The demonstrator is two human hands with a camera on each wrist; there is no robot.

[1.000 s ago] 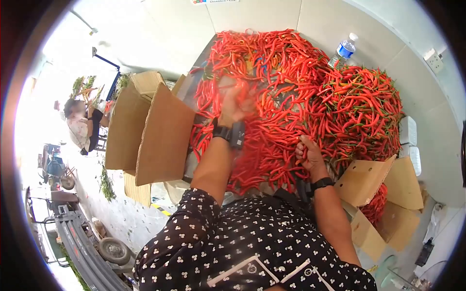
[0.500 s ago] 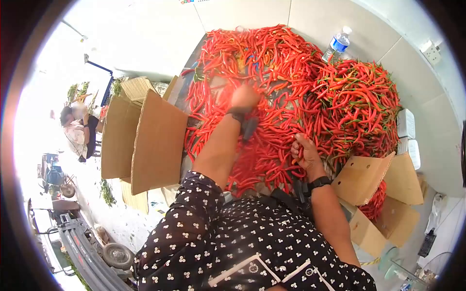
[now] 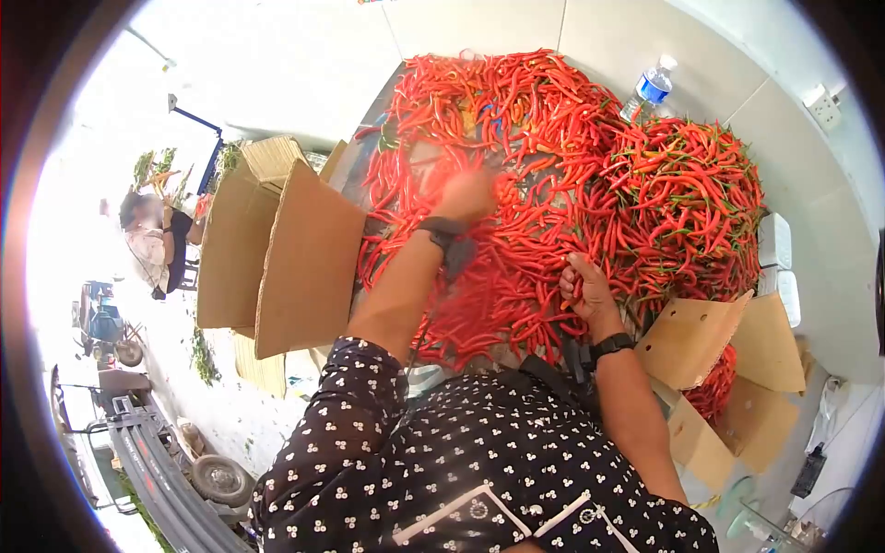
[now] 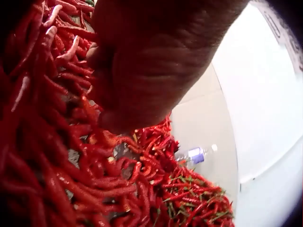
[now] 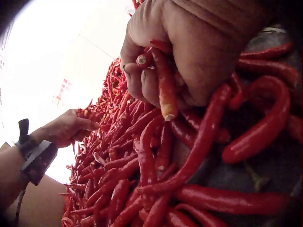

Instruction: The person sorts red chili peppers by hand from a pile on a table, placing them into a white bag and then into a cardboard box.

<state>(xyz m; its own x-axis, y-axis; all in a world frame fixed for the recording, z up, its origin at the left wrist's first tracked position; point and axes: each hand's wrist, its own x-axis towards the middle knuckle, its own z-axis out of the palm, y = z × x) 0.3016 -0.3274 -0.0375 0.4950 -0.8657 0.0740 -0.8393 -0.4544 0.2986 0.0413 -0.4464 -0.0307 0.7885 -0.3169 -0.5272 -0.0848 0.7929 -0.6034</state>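
Note:
A wide spread of red chilies [image 3: 516,249] covers the table in the head view. My right hand [image 3: 590,293] stays low at the near right edge of the spread. Its curled fingers [image 5: 150,85] grip a few chilies [image 5: 165,87], whose cut, stemless ends stick out in the right wrist view. My left hand [image 3: 464,195] is over the left-middle of the spread, blurred by motion. In the left wrist view its fingers bend down right at the chilies; I cannot tell whether any is pinched between them.
A tall heap of green-stemmed chilies [image 3: 687,207] stands at the right. Behind it is a water bottle [image 3: 650,88] by the wall. One open cardboard box [image 3: 309,263] is at the left; another box [image 3: 691,341], with chilies inside, is at the near right. A person [image 3: 152,235] sits far left.
My left hand has moved slightly right and nearer over the spread since a second ago. My right hand keeps its grip in about the same place.

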